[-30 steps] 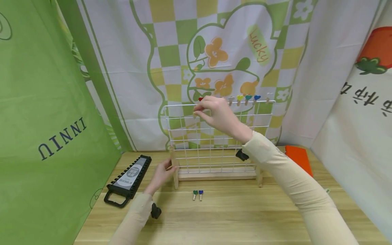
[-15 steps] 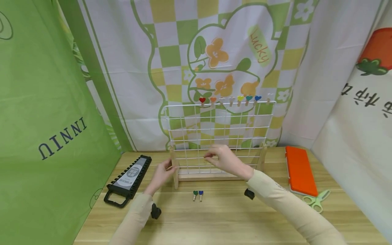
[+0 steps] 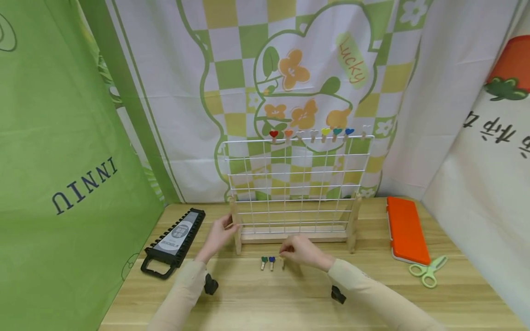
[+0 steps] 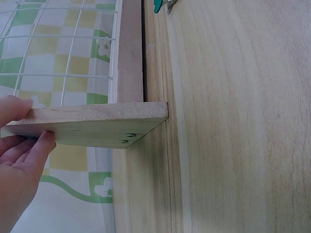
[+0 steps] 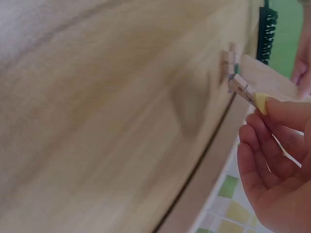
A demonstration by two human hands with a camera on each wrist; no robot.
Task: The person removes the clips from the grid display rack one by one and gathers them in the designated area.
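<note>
Meanwhile, left hand [image 3: 218, 234] grips wire rack's wooden foot [image 4: 92, 125], steadying it; right hand [image 3: 301, 250] pinches a small clothespin [image 5: 247, 91] just before the rack.

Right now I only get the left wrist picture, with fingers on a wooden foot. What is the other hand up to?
Observer: The right hand pinches a clip with a yellow tip, low over the table, in front of the rack.
Operator: Are there more of those lying about?
Observer: Yes, a green clip and a blue clip lie side by side on the table, just left of that hand.
Operator: And higher up?
Observer: A row of heart-topped clips sits along the rack's top wire.
</note>
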